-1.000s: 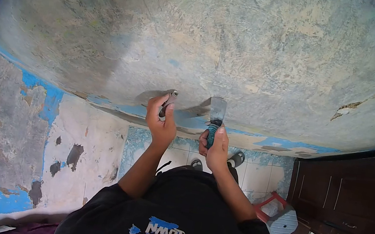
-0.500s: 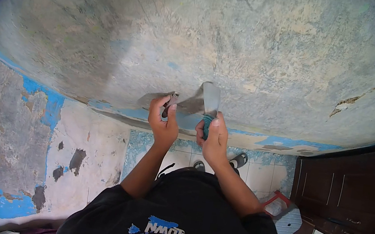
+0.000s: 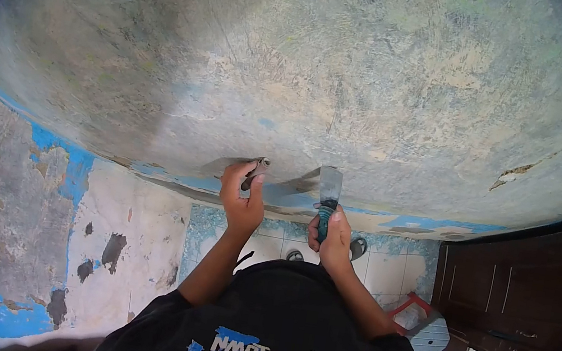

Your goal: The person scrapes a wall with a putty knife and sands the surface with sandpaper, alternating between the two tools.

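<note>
My right hand (image 3: 335, 240) is closed round the teal and black handle of a putty knife (image 3: 330, 183). Its metal blade points up, with the tip right at the lower part of the scraped wall (image 3: 299, 55). In my left hand (image 3: 242, 199), a small rolled piece of what looks like sandpaper (image 3: 260, 169) is pinched between thumb and fingers, close to the wall surface. The fingers partly hide this roll. Grey and cream patches show on the wall, with blue paint left along its lower part.
A side wall (image 3: 138, 205) with blue and grey patches stands to the left. Paint flakes lie on the tiled floor (image 3: 383, 267) around my feet. At the right are a red and grey step stool (image 3: 432, 338) and a dark wooden cabinet (image 3: 525, 292). A crack with a hole (image 3: 511, 176) marks the wall.
The putty knife in my right hand has moved down and a little to the right along the wall. My left hand has dropped slightly with the roll; the view has shifted a little.
</note>
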